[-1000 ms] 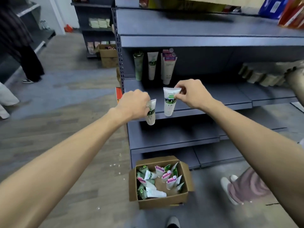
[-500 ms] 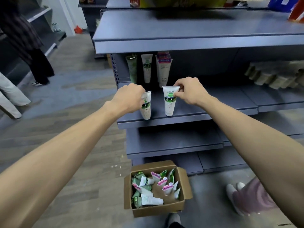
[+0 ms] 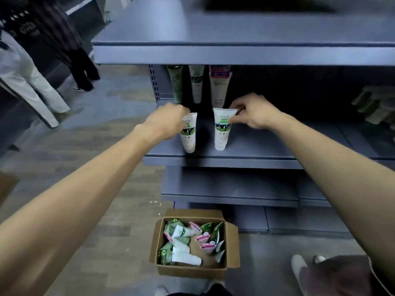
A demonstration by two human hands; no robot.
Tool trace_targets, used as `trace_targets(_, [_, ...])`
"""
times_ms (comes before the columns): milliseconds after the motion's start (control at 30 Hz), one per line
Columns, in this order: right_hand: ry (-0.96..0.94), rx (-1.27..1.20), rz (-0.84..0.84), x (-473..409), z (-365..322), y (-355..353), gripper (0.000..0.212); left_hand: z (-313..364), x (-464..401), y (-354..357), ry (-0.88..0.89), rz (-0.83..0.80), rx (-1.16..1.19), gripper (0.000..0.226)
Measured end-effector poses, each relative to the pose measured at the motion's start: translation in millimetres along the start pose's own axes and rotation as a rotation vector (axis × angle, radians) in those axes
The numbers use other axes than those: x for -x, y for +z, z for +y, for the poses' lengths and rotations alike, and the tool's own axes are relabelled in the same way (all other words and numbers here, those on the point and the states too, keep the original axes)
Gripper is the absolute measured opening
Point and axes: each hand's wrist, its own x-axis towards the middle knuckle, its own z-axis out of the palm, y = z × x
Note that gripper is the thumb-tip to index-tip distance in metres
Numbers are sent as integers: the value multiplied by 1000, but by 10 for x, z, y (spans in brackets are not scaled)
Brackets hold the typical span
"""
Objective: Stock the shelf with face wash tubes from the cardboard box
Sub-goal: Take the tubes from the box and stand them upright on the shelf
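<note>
While the box (image 3: 193,271) sits at 6 o'clock, left hand (image 3: 165,122) and right hand (image 3: 255,113) each pinch one upright tube (image 3: 189,135) (image 3: 222,130) on the shelf (image 3: 256,149).

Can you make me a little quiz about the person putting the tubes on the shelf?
1. True or false: each hand holds one white tube.
2. Where is the cardboard box? A) on the top shelf B) on the floor below the shelves C) in the left hand
3. How many tubes stand at the back of the shelf, behind the two held ones?

Key
1. True: the left hand grips the left tube, and the right hand pinches the right tube near its top.
2. B
3. Three: the back tubes.
</note>
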Motion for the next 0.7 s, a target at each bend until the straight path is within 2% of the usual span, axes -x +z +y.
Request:
trace_targets(200, [-11,-47,12,-32,73,43,30,59,-57,18,-36,-19,103,13])
trace_targets(300, [-4,-54,4,-39,77,41,30,75,-20,12,-41,5,164,42])
trace_targets(467, [15,-74,-16,22,153,156,27,71,119,99,-28,122,194,64])
trace_targets(600, [104,-62,-42,108,350,448,46,60,252,237,-38,278,263,78])
trace_targets(700, [154,26,-59,144,374,581,53,-28,265,334,-114,299,341,90])
